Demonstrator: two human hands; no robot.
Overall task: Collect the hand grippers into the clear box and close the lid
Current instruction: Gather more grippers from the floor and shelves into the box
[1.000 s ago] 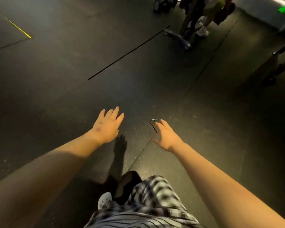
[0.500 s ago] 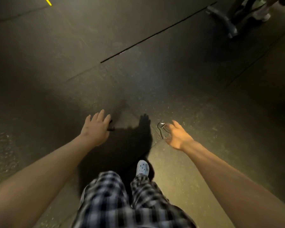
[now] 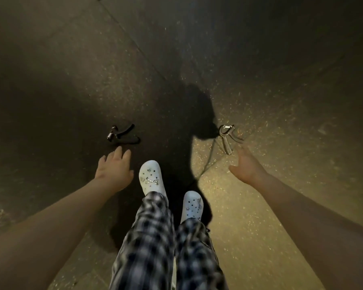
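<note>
The left hand is held out low over the floor, palm down, fingers straight and slightly spread. It grasps nothing. Its fingertips stop just short of the black gripper, with a narrow strip of floor showing between them. That gripper lies flat in the dim part of the floor. Its metal coil is at the left and its two dark handles open to the right in a V.

The right hand is also released and empty. The thumb is spread wide toward the body and the fingers are extended, with the palm turned inward. Its fingertips are just beside the lower handle of the silver gripper; whether they touch it I cannot tell. This gripper lies flat on the brighter, speckled patch of floor. Its coil points away from the person and its handles fan out toward the hand. The two grippers lie well apart, one in front of each hand.

Between the forearms are two legs in plaid trousers. The left clog is white with small charms and stands just beside the left hand. The right clog is set further back, nearer the body. A dark shadow spreads up the floor from the feet between the two grippers, and its edge meets the silver one's coil. Further out, a seam crosses the dark floor on a slant.
</note>
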